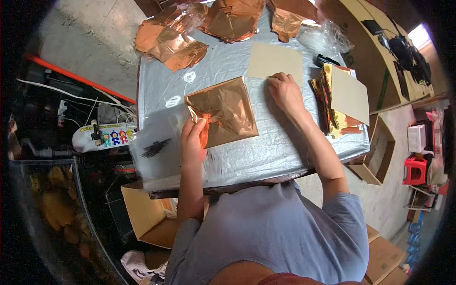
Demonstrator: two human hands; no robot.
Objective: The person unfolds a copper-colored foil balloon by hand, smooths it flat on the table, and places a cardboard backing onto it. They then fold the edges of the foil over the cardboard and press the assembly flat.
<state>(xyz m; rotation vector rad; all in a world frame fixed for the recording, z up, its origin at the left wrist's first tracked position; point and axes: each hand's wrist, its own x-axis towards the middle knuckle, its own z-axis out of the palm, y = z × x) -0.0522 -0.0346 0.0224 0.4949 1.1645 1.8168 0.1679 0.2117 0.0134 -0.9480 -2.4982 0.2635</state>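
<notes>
My left hand (194, 140) grips the gathered left side of a shiny copper-coloured foil bag (232, 107), which looks flat and squarish. The bag lies tilted over the silver-covered table (232, 161). To its upper right lies a plain beige card (274, 58). My right hand (286, 92) is closed at the card's near edge, its fingers curled and the tips hidden. Under my left forearm a clear plastic bag (154, 156) with dark marks spreads over the table's left corner.
Crumpled copper foil bags (232, 19) lie along the far edge, with clear plastic (327, 38) beside them. A stack of gold foil and cards (346, 97) stands at the right. Cardboard boxes (145, 213), a skateboard (104, 137) and a red stool (414, 170) surround the table.
</notes>
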